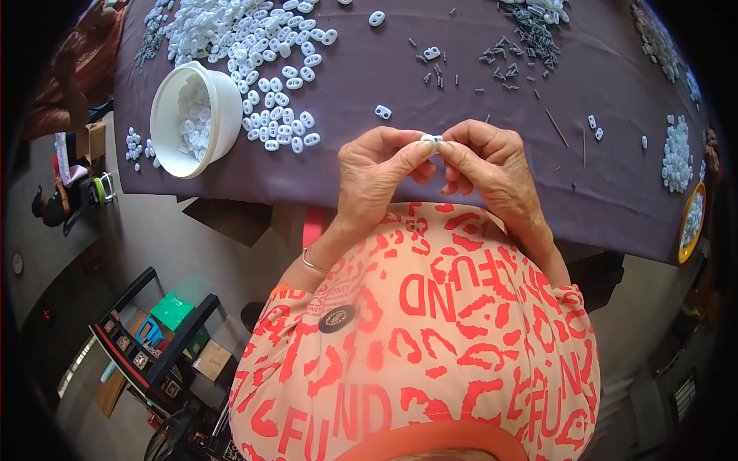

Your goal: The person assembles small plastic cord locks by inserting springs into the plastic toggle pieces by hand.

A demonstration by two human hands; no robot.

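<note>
- Head view showed the left hand and the right hand brought together above the near edge of the table, fingertips meeting.
- Both hands pinched one small white plastic piece between thumbs and forefingers; the other fingers were curled in.
- A thin bracelet circled the left wrist.
- One loose white link lay on the dark purple tablecloth just beyond the hands.
- A heap of white links spread across the cloth at far left, beside a tilted white bowl that held more of them.
- Small dark grey pins lay scattered at far right.
- A yellow dish of white pieces sat at the right edge.
- On the floor at lower left, a flat green package and a brown cardboard box sat by a black rack.
</note>
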